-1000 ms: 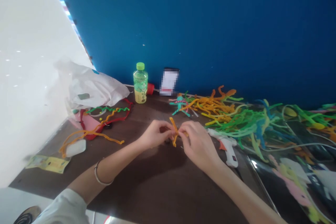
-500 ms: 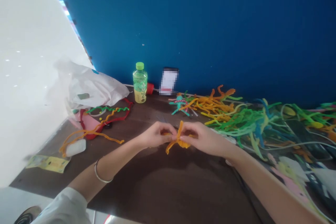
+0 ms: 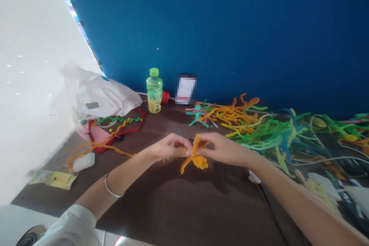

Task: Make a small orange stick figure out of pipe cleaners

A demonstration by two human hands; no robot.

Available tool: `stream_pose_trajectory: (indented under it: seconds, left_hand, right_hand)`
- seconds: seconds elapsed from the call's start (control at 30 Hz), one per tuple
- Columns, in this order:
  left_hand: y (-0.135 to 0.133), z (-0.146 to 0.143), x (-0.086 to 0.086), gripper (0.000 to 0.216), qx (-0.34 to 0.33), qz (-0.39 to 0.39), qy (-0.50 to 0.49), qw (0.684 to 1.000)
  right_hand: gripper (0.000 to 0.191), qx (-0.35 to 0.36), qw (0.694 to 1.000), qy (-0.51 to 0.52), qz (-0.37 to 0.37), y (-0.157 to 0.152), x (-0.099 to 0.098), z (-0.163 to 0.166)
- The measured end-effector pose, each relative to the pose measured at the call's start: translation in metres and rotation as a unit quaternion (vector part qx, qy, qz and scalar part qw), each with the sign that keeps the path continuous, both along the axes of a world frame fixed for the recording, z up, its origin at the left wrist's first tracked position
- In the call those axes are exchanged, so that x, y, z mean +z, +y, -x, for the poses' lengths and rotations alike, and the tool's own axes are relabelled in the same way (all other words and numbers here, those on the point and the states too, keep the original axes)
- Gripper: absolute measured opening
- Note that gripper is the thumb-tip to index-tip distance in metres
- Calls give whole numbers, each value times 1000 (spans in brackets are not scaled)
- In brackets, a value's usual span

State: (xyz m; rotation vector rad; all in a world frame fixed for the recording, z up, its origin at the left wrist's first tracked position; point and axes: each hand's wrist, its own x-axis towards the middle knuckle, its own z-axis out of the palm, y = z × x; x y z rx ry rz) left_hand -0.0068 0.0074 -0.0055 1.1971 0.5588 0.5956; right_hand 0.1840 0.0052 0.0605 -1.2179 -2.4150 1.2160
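Above the middle of the dark table, my left hand [image 3: 173, 148] and my right hand [image 3: 216, 148] meet at an orange pipe-cleaner figure [image 3: 200, 162]. Its fuzzy body is a coiled lump, with one strand standing up and another poking out toward the lower left. My left thumb and fingers pinch it from the left side. From the right, my right thumb and fingers are closed on it near the upright strand. My fingers hide part of the piece where they touch it.
Loose orange pipe cleaners [image 3: 227, 115] and green ones [image 3: 265, 132] are heaped at right. A green-capped bottle [image 3: 154, 94] and a phone [image 3: 186, 89] stand near the blue wall. At left lie a white plastic bag [image 3: 112, 98] and a white case [image 3: 83, 161].
The coiled orange body now shows more fully below my fingers, and its lower-left strand has swung slightly down and left. My right hand has shifted a little; both hands still grip the piece.
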Motion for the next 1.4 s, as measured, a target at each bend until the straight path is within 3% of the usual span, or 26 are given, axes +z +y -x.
stream_pose_trajectory:
  seconds: [0.17,0.37,0.67,0.8,0.97,1.07,1.2,1.3,1.4]
  left_hand:
    - [1,0,0,19,-1,2,7,1000]
    - [2,1,2,22,14,-46,14,999]
    - [4,2,-12,25,-10,-147,78,986]
    - [0,0,-5,18,-24,-249,142,958]
    - [-15,-4,11,18,16,-382,263,886]
    - [-19,-6,13,21,54,-412,321,851]
    - [-14,-7,4,20,140,-387,361,837]
    - [-7,-7,-6,14,205,-340,338,854]
    - [-1,-8,-12,10,265,-264,269,888]
  right_hand:
    - [15,12,1000,-12,17,4,-3,-2]
    - [21,18,999,-7,34,5,-3,1]
    - [22,-4,1000,-17,20,2,-26,-5]
    - [25,58,990,-85,94,20,-20,-11]
    - [17,146,963,-204,101,49,0,3]
    - [13,144,944,-291,50,49,13,26]
    - [13,98,900,-382,-185,29,23,55]
    - [11,74,866,-368,-329,10,19,66]
    - [11,42,849,-337,-404,-6,10,66]
